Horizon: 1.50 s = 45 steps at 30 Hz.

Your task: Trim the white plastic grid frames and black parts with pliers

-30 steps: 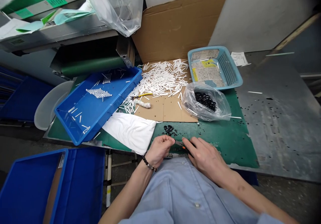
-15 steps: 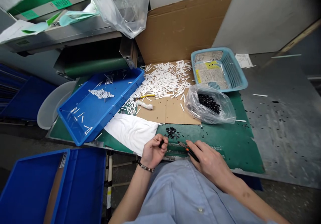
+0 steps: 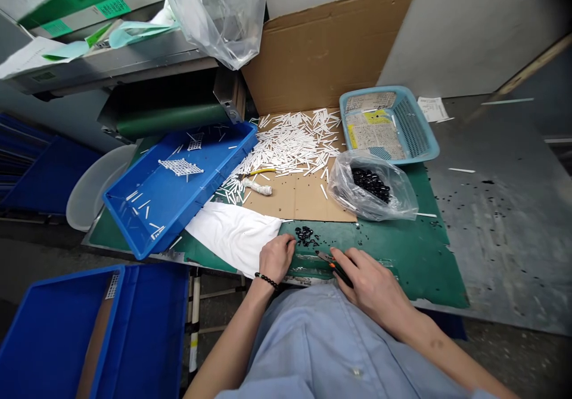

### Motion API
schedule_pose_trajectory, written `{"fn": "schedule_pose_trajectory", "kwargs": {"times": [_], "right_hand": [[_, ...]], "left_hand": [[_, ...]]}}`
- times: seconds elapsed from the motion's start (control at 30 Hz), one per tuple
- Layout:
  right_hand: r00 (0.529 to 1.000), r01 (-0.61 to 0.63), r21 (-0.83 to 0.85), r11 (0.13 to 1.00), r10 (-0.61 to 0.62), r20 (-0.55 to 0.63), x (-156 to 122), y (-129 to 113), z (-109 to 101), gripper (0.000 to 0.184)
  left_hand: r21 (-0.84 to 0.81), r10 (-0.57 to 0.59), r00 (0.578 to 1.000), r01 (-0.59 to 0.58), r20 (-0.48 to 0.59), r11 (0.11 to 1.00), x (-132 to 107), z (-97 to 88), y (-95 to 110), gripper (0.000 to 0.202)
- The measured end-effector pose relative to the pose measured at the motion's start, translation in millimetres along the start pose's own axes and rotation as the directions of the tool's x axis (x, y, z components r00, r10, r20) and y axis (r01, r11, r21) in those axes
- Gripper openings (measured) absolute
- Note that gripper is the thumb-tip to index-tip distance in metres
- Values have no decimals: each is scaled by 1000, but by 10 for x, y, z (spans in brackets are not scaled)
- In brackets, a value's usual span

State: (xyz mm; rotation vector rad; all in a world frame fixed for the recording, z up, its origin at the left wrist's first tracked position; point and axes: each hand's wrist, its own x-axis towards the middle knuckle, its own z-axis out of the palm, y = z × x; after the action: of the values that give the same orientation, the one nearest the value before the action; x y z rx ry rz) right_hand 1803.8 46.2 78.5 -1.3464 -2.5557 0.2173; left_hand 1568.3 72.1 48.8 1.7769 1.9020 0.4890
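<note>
My left hand [image 3: 276, 257] is turned palm down at the near edge of the green mat [image 3: 420, 262], its fingers closed and mostly hidden from me. What they hold, if anything, does not show. Just beyond its fingertips lies a small pile of shiny black pieces [image 3: 305, 236]. In my right hand [image 3: 369, 283] is a pair of cutting pliers [image 3: 336, 267] with black and orange handles, the jaws pointing left toward that pile. A clear plastic bag [image 3: 404, 199] with many more black pieces [image 3: 372, 184] stands behind my right hand.
White sticks [image 3: 292, 143] are heaped on cardboard [image 3: 308, 199], beside yellow-handled pliers [image 3: 261, 171]. To the left, a blue tray [image 3: 152, 208] holds white grids; a white cloth [image 3: 235, 235] lies before it. A light-blue basket [image 3: 420, 119] sits at the back right.
My left hand has rolled from palm up, with a black piece in its fingers, to palm down, its fingertips closer to the pile. My right hand and the pliers have barely moved.
</note>
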Motion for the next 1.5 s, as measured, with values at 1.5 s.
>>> {"fn": "schedule_pose_trajectory", "kwargs": {"times": [1.5], "right_hand": [[1000,11,-68,998,-11,2,82,-27,-87,42]], "left_hand": [[-815,-132,823,567,553,118,-187,-142,547,34]]}}
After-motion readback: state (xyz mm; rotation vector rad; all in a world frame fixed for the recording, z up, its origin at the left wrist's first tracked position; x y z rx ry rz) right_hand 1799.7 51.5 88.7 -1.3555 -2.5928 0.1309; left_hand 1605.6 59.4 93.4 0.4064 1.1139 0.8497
